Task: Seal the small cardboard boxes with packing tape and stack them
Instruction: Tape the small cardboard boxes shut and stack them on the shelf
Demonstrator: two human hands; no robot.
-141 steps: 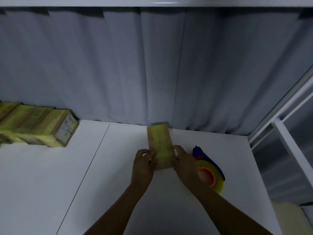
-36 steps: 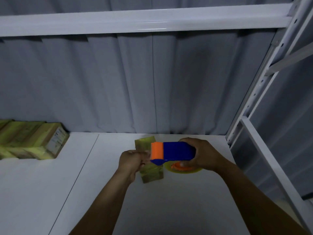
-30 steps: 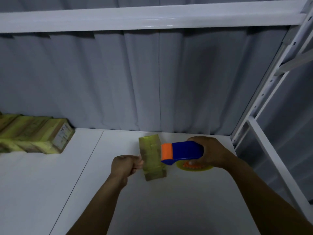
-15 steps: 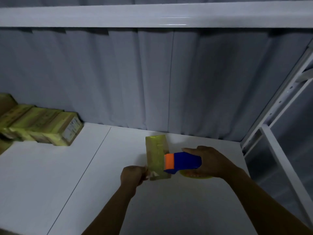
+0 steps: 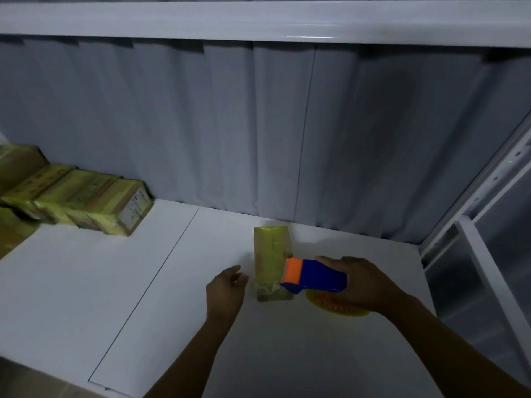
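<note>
A small cardboard box [image 5: 271,254] wrapped in yellowish tape lies on the white table [image 5: 115,282], long side pointing away from me. My right hand [image 5: 362,282] grips a blue tape dispenser [image 5: 319,278] with an orange front; its yellow tape roll [image 5: 336,307] shows below. The dispenser's orange end sits at the box's near right edge. My left hand [image 5: 225,290] hovers just left of the box with relaxed fingers, holding nothing.
A row of several taped boxes [image 5: 86,205] lies at the back left by the grey curtain [image 5: 258,124]. A white shelf beam [image 5: 258,21] runs overhead and a white rack post [image 5: 474,211] stands at the right.
My left hand has let go of the tape end at the box's near corner and opened, drifting slightly left. The dispenser has stayed at the box's right side.
</note>
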